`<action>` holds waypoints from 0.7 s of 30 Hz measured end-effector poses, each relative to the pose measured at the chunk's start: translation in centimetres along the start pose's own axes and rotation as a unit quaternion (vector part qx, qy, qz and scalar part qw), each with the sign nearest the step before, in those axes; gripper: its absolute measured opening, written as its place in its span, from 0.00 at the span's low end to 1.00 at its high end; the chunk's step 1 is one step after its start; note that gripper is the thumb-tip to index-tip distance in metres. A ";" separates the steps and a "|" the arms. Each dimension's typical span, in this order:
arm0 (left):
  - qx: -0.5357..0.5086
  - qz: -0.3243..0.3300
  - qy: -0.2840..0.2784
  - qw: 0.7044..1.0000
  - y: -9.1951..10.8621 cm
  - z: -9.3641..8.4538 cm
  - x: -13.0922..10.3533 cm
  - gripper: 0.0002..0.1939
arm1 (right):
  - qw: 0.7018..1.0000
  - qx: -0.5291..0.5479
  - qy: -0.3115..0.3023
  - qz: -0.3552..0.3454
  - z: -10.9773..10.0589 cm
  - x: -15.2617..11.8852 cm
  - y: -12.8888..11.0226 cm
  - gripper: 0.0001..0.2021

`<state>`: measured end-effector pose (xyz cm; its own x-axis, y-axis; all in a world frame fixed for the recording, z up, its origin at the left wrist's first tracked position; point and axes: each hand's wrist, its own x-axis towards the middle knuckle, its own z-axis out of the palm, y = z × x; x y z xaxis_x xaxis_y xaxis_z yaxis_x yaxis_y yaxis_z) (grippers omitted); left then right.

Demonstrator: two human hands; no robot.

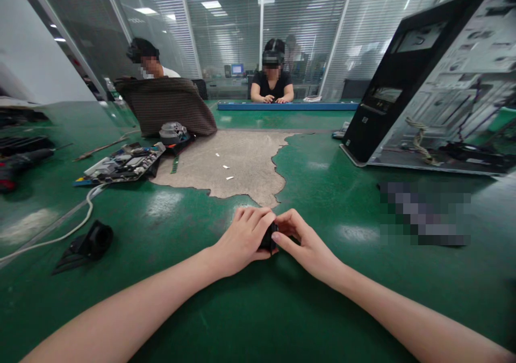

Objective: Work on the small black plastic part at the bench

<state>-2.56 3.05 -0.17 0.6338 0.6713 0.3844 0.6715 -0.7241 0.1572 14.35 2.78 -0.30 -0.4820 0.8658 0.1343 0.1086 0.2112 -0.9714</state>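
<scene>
A small black object [267, 238] is held between my two hands over the green table, near the middle of the view. My left hand [244, 236] wraps round it from the left, with the fingers over its top and the thumb below. From the right, my right hand [302, 242] pinches its side edge with thumb and fingers. Most of the object is hidden by my hands, so what it is cannot be made out.
The green table [193, 298] carries a circuit board [123, 164] and black part [91, 243] left, an open computer case [427, 94] right, and a worn grey patch [229, 164] ahead. A brown-covered object [169, 105] stands behind. Two people sit across.
</scene>
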 end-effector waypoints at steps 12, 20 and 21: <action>0.008 0.003 -0.012 1.000 0.0 -0.2 -0.1 0.30 | 0.999 -0.016 -0.023 -0.032 -0.4 -0.5 0.1 0.09; 0.009 -0.003 -0.008 1.000 0.1 -0.2 0.0 0.28 | 1.000 0.007 0.009 0.012 0.0 0.1 0.1 0.07; 0.010 -0.003 -0.008 1.000 0.1 -0.2 0.0 0.28 | 1.000 -0.001 0.005 0.015 0.0 0.1 0.0 0.07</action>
<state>-2.54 2.92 0.03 0.6357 0.6781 0.3690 0.6828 -0.7169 0.1409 14.34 2.86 -0.29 -0.4696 0.8764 0.1068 0.1243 0.1854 -0.9748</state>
